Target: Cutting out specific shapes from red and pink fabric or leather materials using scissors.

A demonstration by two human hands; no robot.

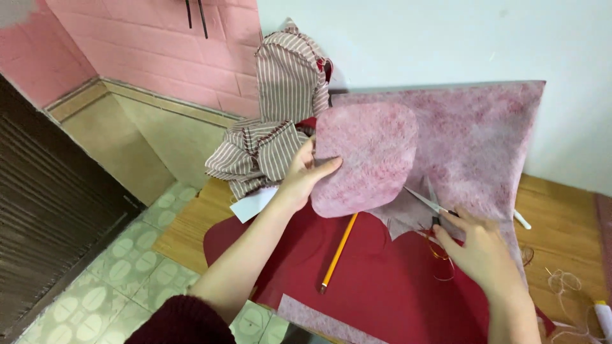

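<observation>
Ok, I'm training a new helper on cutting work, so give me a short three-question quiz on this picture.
1. True or false: the left hand holds up a rounded pink felt piece.
2. What does the right hand hold?
A. scissors
B. a ruler
C. a stapler
3. Fill in: the yellow pencil lies on the dark ____ sheet.

Key
1. True. The thumb lies over the near edge of the piece.
2. A. The scissors are open, blades at the edge of the large pink sheet.
3. Red.
</observation>
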